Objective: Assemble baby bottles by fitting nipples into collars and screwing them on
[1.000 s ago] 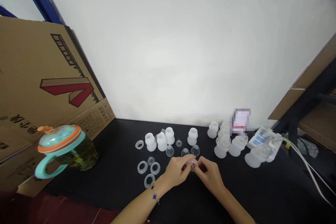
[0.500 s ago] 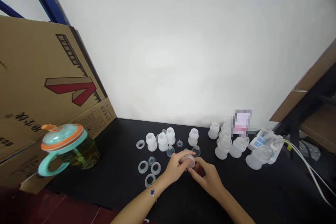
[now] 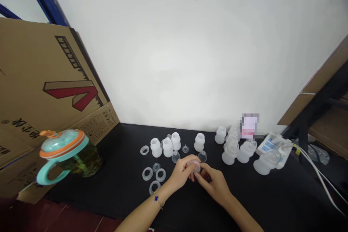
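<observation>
My left hand point(image 3: 182, 171) is closed around a clear, round baby-bottle top piece point(image 3: 196, 166), with its thumb across the piece. At that piece's right edge, my right hand point(image 3: 214, 183) has thumb and curled fingers pinched on it; part of the grip is hidden. Just beyond the hands lie a clear dome cap point(image 3: 202, 157), another dome cap point(image 3: 175, 157) and a small bottle nipple point(image 3: 185, 148). To the left of my left hand are translucent collar rings point(image 3: 161, 175) and a second nipple point(image 3: 156, 167). White open-necked bottles point(image 3: 168, 148) stand behind them.
On the right stand several bottles with clear tops point(image 3: 230, 153), beside a white power strip point(image 3: 272, 145) with cables point(image 3: 312, 165). At the left are a teal-lidded jug point(image 3: 67, 156) and a large cardboard box point(image 3: 32, 79). A white wall point(image 3: 174, 61) rises behind the black table point(image 3: 114, 185).
The clear top piece has turned slightly between my hands, and the left fingers have shifted on it. The whole view has moved a little; the objects on the table stay in place.
</observation>
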`<state>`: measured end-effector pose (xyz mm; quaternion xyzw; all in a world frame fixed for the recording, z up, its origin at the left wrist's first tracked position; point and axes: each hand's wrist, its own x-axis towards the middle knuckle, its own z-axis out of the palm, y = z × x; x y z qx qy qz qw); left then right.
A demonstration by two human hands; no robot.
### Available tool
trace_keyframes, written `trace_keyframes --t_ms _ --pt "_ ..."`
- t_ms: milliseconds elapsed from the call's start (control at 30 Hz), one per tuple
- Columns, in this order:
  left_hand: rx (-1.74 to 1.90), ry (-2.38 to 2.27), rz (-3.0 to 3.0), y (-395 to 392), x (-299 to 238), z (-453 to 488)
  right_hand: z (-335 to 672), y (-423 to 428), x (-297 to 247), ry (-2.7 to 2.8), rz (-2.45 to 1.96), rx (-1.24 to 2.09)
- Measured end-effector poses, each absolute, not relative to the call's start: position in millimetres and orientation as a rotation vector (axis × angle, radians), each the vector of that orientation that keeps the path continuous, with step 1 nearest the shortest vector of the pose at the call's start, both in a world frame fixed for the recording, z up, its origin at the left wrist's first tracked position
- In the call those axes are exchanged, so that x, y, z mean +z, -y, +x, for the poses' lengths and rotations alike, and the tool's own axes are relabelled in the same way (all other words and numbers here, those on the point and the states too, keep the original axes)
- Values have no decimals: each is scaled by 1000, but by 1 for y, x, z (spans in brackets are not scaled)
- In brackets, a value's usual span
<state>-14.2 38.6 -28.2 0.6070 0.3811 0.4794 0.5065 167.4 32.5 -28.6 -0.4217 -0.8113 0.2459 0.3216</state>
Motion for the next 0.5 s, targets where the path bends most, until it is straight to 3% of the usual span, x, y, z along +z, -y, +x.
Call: trace_keyframes --t_ms 500 --pt "1170 -898 1421 -38 -28 -15 167 -29 -23 2108 -1105 653"
